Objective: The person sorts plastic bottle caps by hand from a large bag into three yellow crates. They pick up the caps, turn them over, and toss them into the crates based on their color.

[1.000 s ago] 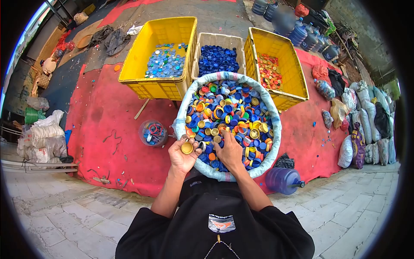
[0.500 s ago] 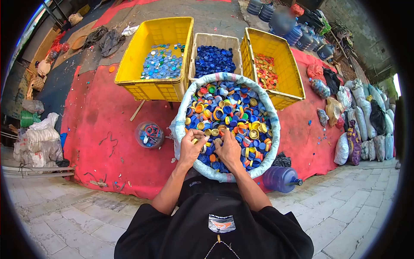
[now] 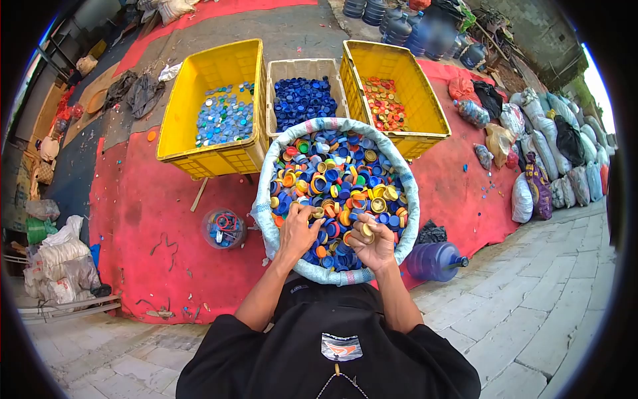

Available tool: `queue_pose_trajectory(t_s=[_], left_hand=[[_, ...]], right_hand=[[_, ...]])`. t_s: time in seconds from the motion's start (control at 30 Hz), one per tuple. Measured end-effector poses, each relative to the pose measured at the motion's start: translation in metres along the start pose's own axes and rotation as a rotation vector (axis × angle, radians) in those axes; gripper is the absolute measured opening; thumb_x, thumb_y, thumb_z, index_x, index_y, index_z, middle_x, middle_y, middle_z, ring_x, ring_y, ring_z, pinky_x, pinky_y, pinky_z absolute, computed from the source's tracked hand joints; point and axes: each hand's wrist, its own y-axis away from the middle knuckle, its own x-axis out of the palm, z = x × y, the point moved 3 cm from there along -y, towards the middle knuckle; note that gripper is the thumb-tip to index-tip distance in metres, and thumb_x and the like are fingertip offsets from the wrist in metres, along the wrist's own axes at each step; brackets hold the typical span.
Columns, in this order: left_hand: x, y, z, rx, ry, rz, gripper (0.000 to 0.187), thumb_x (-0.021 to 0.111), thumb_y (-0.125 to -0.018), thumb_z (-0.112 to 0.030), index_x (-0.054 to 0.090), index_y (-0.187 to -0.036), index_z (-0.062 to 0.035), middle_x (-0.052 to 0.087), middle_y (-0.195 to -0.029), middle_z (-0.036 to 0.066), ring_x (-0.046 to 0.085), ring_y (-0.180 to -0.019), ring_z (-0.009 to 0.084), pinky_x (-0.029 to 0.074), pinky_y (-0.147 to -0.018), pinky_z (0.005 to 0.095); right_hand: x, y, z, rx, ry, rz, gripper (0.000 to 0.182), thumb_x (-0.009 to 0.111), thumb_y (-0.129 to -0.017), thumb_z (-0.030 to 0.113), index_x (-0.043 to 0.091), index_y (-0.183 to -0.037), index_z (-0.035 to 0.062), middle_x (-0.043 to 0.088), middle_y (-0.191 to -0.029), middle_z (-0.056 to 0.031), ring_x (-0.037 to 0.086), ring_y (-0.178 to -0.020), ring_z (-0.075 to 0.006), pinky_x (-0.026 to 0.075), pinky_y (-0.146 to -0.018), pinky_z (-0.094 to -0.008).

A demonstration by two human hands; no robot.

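A round sack with a rolled pale-blue rim point(image 3: 267, 179) stands in front of me, full of mixed bottle caps point(image 3: 332, 176) in blue, yellow, orange and other colours. Over its left front part is my left hand point(image 3: 297, 234), its fingers closed together at the caps; whether they pinch one is too small to tell. My right hand point(image 3: 374, 246), near the right front rim, is turned partly palm up with curled fingers and holds a yellow cap point(image 3: 366, 230).
Beyond the sack stand a yellow crate point(image 3: 211, 157) of light-blue caps, a whitish crate point(image 3: 272, 100) of dark-blue caps and a yellow crate point(image 3: 425, 135) of orange-red caps. A clear tub point(image 3: 224, 229) is left, a large bottle point(image 3: 432, 262) right, filled sacks point(image 3: 546, 159) far right.
The view has shifted and tilted. My right hand has moved right, away from my left hand, and turned upward, with a yellow cap now visible in it.
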Motion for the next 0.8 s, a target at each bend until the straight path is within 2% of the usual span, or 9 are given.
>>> queue_pose_trajectory(t_s=[0.1, 0.27, 0.37, 0.4, 0.43, 0.53, 0.63, 0.7, 0.8], left_hand=[[0.007, -0.004, 0.004, -0.052, -0.008, 0.046, 0.020, 0.075, -0.078, -0.016, 0.068, -0.091, -0.0024, 0.058, -0.098, 0.014, 0.061, -0.088, 0.0318, 0.051, -0.077, 0.0409], [0.009, -0.008, 0.011, 0.093, 0.069, 0.014, 0.019, 0.073, -0.081, -0.014, 0.065, -0.088, 0.0010, 0.058, -0.096, 0.014, 0.061, -0.083, 0.0279, 0.050, -0.076, 0.0393], [0.012, -0.012, 0.011, -0.076, 0.506, 0.071, 0.019, 0.072, -0.084, -0.015, 0.061, -0.088, 0.0010, 0.061, -0.095, 0.011, 0.060, -0.076, 0.0180, 0.050, -0.068, 0.0327], [0.003, -0.014, -0.004, -0.328, 0.828, 0.234, 0.017, 0.070, -0.087, -0.015, 0.059, -0.089, -0.0023, 0.064, -0.096, 0.009, 0.058, -0.070, 0.0092, 0.047, -0.060, 0.0249], [0.007, -0.016, 0.001, -0.449, 0.970, 0.377, 0.015, 0.068, -0.089, -0.013, 0.056, -0.095, -0.0063, 0.065, -0.097, 0.009, 0.057, -0.065, 0.0076, 0.044, -0.054, 0.0212], [0.007, -0.028, -0.027, -0.542, 1.434, 0.505, 0.019, 0.059, -0.093, -0.012, 0.049, -0.108, -0.0082, 0.064, -0.091, 0.008, 0.060, -0.068, 0.0124, 0.048, -0.056, 0.0254], [0.022, -0.036, -0.048, -0.511, 1.540, 0.592, 0.029, 0.058, -0.093, -0.013, 0.051, -0.119, -0.0022, 0.063, -0.094, 0.008, 0.060, -0.075, 0.0137, 0.050, -0.060, 0.0267], [0.032, -0.038, -0.065, -0.527, 1.638, 0.716, 0.034, 0.060, -0.094, -0.017, 0.053, -0.120, 0.0035, 0.062, -0.092, 0.006, 0.060, -0.076, 0.0136, 0.051, -0.062, 0.0271], [0.048, -0.034, -0.083, -0.583, 1.688, 0.773, 0.022, 0.061, -0.094, -0.015, 0.057, -0.110, -0.0014, 0.063, -0.091, 0.005, 0.061, -0.076, 0.0139, 0.053, -0.064, 0.0267]], right_hand=[[-0.009, 0.012, -0.001, 0.020, -0.184, 0.018, 0.007, 0.059, -0.078, 0.012, 0.053, -0.082, 0.0104, 0.044, -0.065, 0.0002, 0.039, -0.053, -0.0095, 0.033, -0.054, -0.0245], [-0.023, 0.026, -0.015, -0.061, -0.106, -0.070, 0.021, 0.058, -0.078, 0.019, 0.062, -0.093, 0.0047, 0.047, -0.070, -0.0020, 0.043, -0.058, -0.0128, 0.036, -0.058, -0.0281], [-0.020, 0.035, -0.020, -0.123, -0.073, -0.107, 0.024, 0.058, -0.079, 0.021, 0.061, -0.096, 0.0047, 0.050, -0.076, -0.0039, 0.046, -0.065, -0.0147, 0.038, -0.061, -0.0290], [-0.020, 0.039, -0.020, -0.160, -0.075, -0.143, 0.026, 0.058, -0.079, 0.022, 0.060, -0.098, 0.0046, 0.051, -0.078, -0.0045, 0.048, -0.067, -0.0153, 0.039, -0.062, -0.0293], [-0.021, 0.044, -0.019, -0.196, -0.076, -0.183, 0.027, 0.058, -0.080, 0.022, 0.059, -0.100, 0.0045, 0.052, -0.080, -0.0051, 0.049, -0.069, -0.0160, 0.040, -0.063, -0.0297], [-0.015, 0.062, -0.015, -0.361, -0.001, -0.368, 0.033, 0.057, -0.082, 0.023, 0.056, -0.108, 0.0024, 0.058, -0.089, -0.0080, 0.056, -0.078, -0.0211, 0.048, -0.073, -0.0352], [-0.008, 0.076, -0.008, -0.454, 0.043, -0.462, 0.034, 0.054, -0.085, 0.022, 0.055, -0.112, 0.0020, 0.060, -0.093, -0.0100, 0.058, -0.081, -0.0224, 0.050, -0.074, -0.0365], [-0.003, 0.085, 0.000, -0.485, 0.106, -0.517, 0.034, 0.053, -0.087, 0.022, 0.054, -0.115, 0.0019, 0.061, -0.094, -0.0105, 0.059, -0.082, -0.0225, 0.050, -0.074, -0.0366], [-0.002, 0.085, 0.015, -0.513, 0.197, -0.538, 0.033, 0.049, -0.092, 0.022, 0.052, -0.118, 0.0018, 0.063, -0.097, -0.0105, 0.061, -0.081, -0.0209, 0.050, -0.075, -0.0354]])
